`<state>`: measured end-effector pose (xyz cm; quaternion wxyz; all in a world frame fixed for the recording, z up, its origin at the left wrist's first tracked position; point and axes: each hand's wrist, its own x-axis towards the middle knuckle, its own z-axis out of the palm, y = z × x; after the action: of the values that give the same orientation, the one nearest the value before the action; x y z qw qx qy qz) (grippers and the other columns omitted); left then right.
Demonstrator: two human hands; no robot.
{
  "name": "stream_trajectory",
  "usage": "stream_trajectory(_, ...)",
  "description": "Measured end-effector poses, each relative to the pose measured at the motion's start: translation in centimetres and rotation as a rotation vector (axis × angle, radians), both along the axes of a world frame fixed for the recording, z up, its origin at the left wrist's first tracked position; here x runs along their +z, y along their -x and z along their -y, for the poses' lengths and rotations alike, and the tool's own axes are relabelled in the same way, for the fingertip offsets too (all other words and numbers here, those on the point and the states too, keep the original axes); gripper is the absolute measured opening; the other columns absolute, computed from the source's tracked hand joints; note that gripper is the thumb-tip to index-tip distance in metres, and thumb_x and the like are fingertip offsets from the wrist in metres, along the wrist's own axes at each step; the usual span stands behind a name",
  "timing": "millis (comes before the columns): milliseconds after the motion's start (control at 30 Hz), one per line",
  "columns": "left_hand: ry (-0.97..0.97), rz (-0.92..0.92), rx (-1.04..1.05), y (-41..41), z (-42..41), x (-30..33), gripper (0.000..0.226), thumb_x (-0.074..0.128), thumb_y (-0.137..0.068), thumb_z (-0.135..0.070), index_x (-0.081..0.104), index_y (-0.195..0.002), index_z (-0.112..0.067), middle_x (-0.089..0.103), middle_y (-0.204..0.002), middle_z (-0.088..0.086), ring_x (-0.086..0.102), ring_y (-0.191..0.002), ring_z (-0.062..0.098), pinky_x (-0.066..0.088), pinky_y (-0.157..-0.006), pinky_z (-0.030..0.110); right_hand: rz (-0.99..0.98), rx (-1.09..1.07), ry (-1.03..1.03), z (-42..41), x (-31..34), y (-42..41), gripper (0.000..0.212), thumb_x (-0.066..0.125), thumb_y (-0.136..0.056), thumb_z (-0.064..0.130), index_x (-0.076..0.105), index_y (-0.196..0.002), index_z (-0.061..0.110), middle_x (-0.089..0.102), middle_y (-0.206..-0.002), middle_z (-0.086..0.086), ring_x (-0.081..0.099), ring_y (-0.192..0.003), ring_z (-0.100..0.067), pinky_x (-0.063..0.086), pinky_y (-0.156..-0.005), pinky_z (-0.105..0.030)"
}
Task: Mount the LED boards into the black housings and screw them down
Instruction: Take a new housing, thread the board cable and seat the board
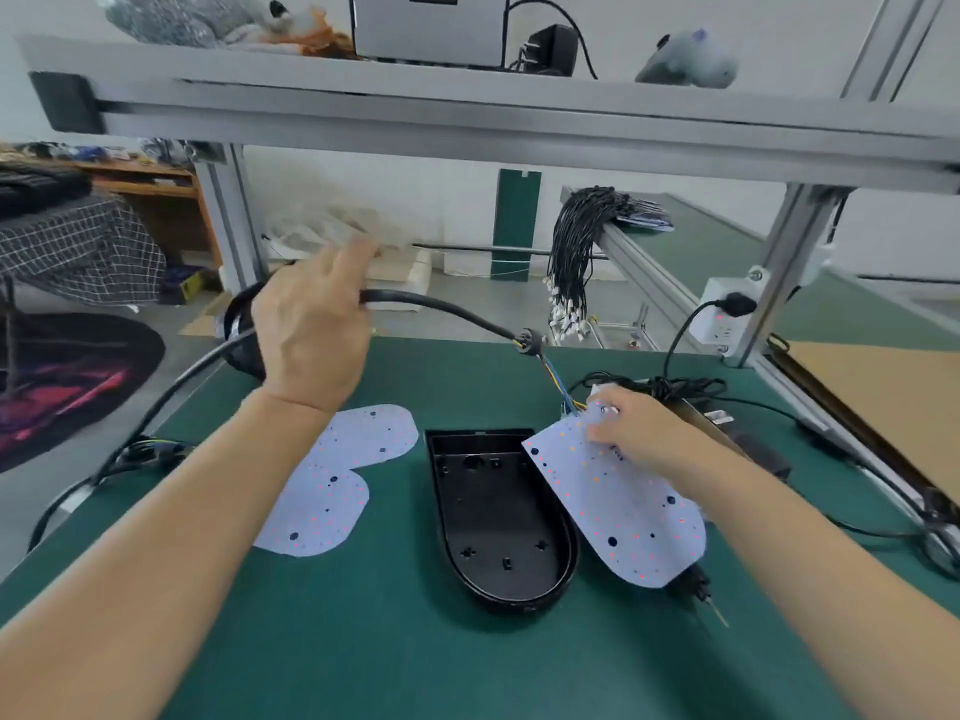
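Two bare forearms enter from the lower edge of the head view, one from each corner, and taper toward the wrists. No sleeve edge shows on either arm. The left hand is seen from its back, with knuckles and tendon lines showing; its fingertips are blurred. The right hand also shows its back. Both hands and wrists are bare, ungloved.
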<state>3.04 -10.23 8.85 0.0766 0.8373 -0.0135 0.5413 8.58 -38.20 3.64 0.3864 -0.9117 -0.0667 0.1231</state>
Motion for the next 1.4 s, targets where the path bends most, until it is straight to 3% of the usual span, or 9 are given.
stream_trajectory(133,-0.58,-0.038,-0.256,0.8,7.0,-0.8,0.041,0.036,-0.071,-0.008,0.054,-0.107,-0.013,0.048,-0.048,0.002,0.046,-0.037,0.024,0.025,-0.039,0.022,0.222,-0.055,0.25,0.5,-0.1,-2.0,0.027,0.043,-0.088,-0.005,0.052,-0.113,-0.006,0.058,-0.11,-0.02,0.052,-0.074,-0.024,0.04,-0.062,-0.032)
stream_trajectory(333,-1.016,-0.213,-0.54,2.4,12.2,-5.6,0.027,0.053,-0.076,-0.019,0.073,-0.094,-0.017,0.053,-0.05,-0.005,0.051,-0.044,0.016,0.03,-0.047,0.024,0.083,0.254,-0.198,-4.4,5.8,0.3,0.034,0.047,-0.096,0.044,0.064,-0.11,0.019,0.071,-0.102,0.003,0.07,-0.087,-0.009,0.049,-0.094,-0.031)
stream_trajectory(467,-1.024,-0.399,-0.712,3.2,14.6,-7.6,0.023,0.046,-0.088,-0.011,0.067,-0.094,-0.014,0.067,-0.071,0.001,0.061,-0.064,0.025,0.049,-0.063,0.032,-0.252,0.502,-0.04,-10.3,5.2,2.8,0.047,0.049,-0.097,0.042,0.047,-0.13,0.008,0.064,-0.086,-0.006,0.065,-0.068,-0.015,0.054,-0.061,-0.02)
stream_trajectory(567,-0.977,-0.478,-0.734,3.4,14.6,-7.1,0.031,0.045,-0.077,-0.011,0.067,-0.099,-0.017,0.072,-0.096,0.002,0.066,-0.092,0.027,0.051,-0.081,0.038,-0.273,0.301,-0.272,-10.8,4.1,2.6,0.01,0.047,-0.098,0.01,0.053,-0.097,0.003,0.04,-0.067,-0.005,0.033,-0.047,-0.012,0.026,-0.034,-0.015)
stream_trajectory(700,-0.624,-0.47,-0.809,4.5,12.4,-7.2,0.053,0.045,-0.063,-0.013,0.063,-0.112,-0.021,0.064,-0.114,-0.001,0.054,-0.113,0.024,0.04,-0.099,0.035,0.033,0.067,-0.317,-8.2,4.1,1.5,0.033,0.049,-0.096,0.02,0.061,-0.111,-0.007,0.037,-0.053,0.003,0.024,-0.035,-0.005,0.017,-0.033,-0.012)
stream_trajectory(867,0.178,-0.509,-0.265,5.0,7.2,-7.3,0.011,0.055,-0.084,-0.025,0.056,-0.094,-0.023,0.049,-0.081,-0.012,0.054,-0.074,0.018,0.04,-0.058,0.029,0.28,0.041,-0.308,-5.3,5.0,0.8,0.03,0.047,-0.098,0.026,0.067,-0.118,0.016,0.042,-0.033,0.017,0.035,-0.033,-0.001,0.028,-0.043,-0.013)
stream_trajectory(1067,0.57,-1.067,0.045,4.5,4.3,-8.8,0.06,0.061,-0.075,-0.065,0.041,-0.116,-0.026,0.063,-0.089,0.002,0.063,-0.081,0.021,0.048,-0.072,0.037,0.356,0.033,-0.213,-4.5,5.4,1.4,0.03,0.047,-0.09,0.01,0.059,-0.064,0.001,0.064,-0.06,-0.003,0.036,-0.041,-0.008,0.032,-0.049,-0.025)
stream_trajectory(1267,1.003,-1.236,-0.216,4.1,5.4,-9.7,0.033,0.074,-0.081,-0.02,0.057,-0.106,-0.009,0.064,-0.058,0.014,0.052,-0.039,0.021,0.033,-0.042,0.022,0.55,0.109,0.036,-4.4,4.9,2.3,0.023,0.048,-0.094,0.022,0.066,-0.1,0.008,0.07,-0.087,-0.009,0.061,-0.085,-0.031,0.053,-0.076,-0.039)
stream_trajectory(1400,1.322,-1.145,-0.283,3.8,5.8,-10.0,0.009,0.061,-0.083,0.0,0.064,-0.092,0.001,0.066,-0.065,0.014,0.055,-0.056,0.025,0.041,-0.055,0.027,0.671,0.091,0.13,-3.4,5.2,2.9,0.023,0.05,-0.094,0.03,0.067,-0.098,0.015,0.067,-0.076,-0.003,0.059,-0.08,-0.027,0.052,-0.071,-0.036)
